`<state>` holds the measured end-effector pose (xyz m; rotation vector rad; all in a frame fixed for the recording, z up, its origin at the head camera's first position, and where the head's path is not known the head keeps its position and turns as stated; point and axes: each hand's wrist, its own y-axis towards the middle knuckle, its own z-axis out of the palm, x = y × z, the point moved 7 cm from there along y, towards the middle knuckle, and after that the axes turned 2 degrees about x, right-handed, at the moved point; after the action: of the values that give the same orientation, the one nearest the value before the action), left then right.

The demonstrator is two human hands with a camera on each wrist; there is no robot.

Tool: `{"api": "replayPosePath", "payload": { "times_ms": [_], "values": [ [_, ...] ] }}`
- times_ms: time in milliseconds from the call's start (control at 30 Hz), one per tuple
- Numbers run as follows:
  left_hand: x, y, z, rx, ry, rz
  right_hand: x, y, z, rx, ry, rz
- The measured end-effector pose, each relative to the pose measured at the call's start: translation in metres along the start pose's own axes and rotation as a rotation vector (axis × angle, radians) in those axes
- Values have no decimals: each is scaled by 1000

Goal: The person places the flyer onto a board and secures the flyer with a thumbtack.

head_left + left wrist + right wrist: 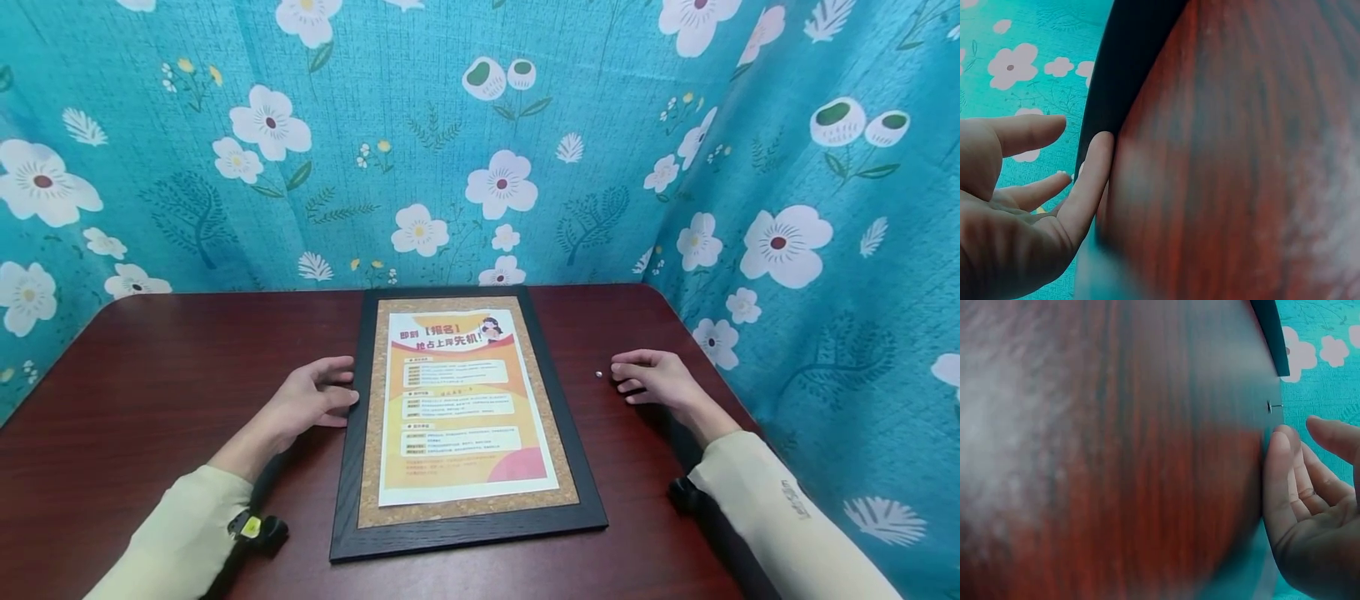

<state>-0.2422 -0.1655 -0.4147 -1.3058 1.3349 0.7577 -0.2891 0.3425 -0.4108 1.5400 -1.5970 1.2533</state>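
Observation:
A cork board in a black frame lies on the table. A printed orange-and-white poster lies over its cork. My left hand is at the frame's left side, its fingers spread and a fingertip touching the black edge in the left wrist view. To the board's right, my right hand rests on the table with loosely bent fingers, holding nothing. Just beside its fingertips is a small pushpin, its thin metal point visible in the right wrist view, where the pin stands apart from the fingers.
The dark red wooden table extends on both sides of the board. A blue flowered curtain hangs behind the table and along its right side. Black wrist devices sit under both sleeves.

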Motion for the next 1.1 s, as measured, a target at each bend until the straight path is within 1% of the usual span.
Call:
{"api": "replayPosePath", "payload": {
  "times_ms": [233,400,667,1100],
  "values": [
    [-1,1,1,6,41,9,8,4,8,2,-161,-19],
    [-3,1,2,2,64,8,9,8,12,-20,-241,-25],
    [-3,0,2,8,67,14,9,11,16,-53,-285,-25],
    [-1,1,2,-15,87,3,11,12,18,-66,-293,-30]
  ]
}}
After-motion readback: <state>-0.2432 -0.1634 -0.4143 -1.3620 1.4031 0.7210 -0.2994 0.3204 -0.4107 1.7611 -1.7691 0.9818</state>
